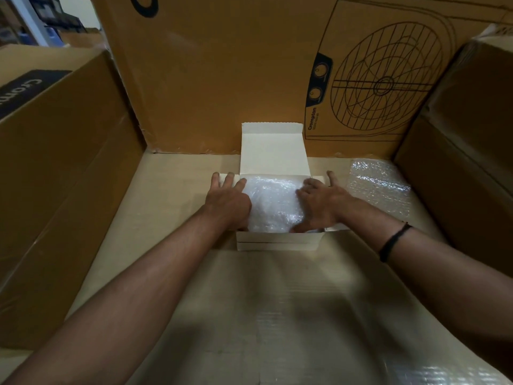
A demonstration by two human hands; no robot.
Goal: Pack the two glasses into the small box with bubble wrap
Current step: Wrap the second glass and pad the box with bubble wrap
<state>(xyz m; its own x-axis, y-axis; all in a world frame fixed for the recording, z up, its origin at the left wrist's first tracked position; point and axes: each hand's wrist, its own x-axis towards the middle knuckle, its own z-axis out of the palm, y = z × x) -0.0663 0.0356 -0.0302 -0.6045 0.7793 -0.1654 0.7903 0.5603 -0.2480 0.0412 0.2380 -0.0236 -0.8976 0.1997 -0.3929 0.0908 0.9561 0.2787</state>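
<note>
Cardboard everywhere: big brown cartons [50, 173] wall in the work area on three sides, and the flat cardboard surface [249, 315] has the small box [277, 242] sitting mid-frame, near the back carton. Its lid flap [273, 151] stands up at the far side, so the box opens upward w/ its long axis running left-right.

Inside is a bubble wrap bundle [273, 204], filling most of the opening. No bare glass visible; glasses are presumably inside the wrap, but can't confirm.

The person's left hand [227, 201] lies spread flat on the bundle's left edge, fingers over the box's side flap, pressing, not gripping. Right hand [319, 207] likewise flat on the right edge, thumb tucked down at the near wall.

A spare bubble wrap sheet [379, 187] lies just right of the box.

Judgement: packing approx. done; tucking, side flaps and lid closing remain.
</note>
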